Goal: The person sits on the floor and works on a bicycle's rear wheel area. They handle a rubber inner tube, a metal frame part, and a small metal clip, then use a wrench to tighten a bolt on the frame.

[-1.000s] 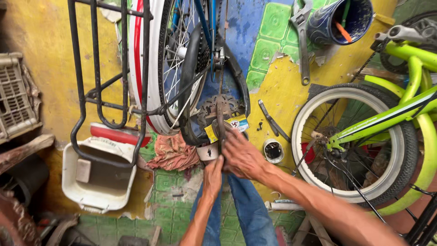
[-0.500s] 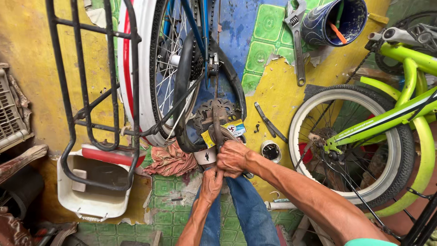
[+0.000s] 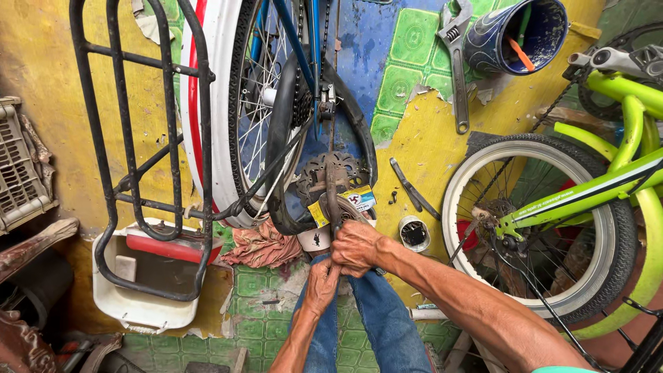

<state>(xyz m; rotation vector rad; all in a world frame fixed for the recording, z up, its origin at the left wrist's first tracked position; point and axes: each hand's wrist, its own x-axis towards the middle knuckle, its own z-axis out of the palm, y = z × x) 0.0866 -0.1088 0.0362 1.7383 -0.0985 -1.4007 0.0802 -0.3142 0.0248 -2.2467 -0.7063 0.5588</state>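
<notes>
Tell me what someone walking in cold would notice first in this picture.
Probably the two hands at bottom centre: the right hand and left hand gripping a rusty crank and chainring, just above the person's jeans. Next, the lime-green bicycle with its white-rimmed wheel fills the right side. At left, a black rear rack stands beside a white-and-red tyre.

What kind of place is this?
Most likely a small bicycle repair shop. A bicycle wheel stands in front of the person, a green bicycle is parked beside it, and a wrench lies on the painted floor.
</notes>
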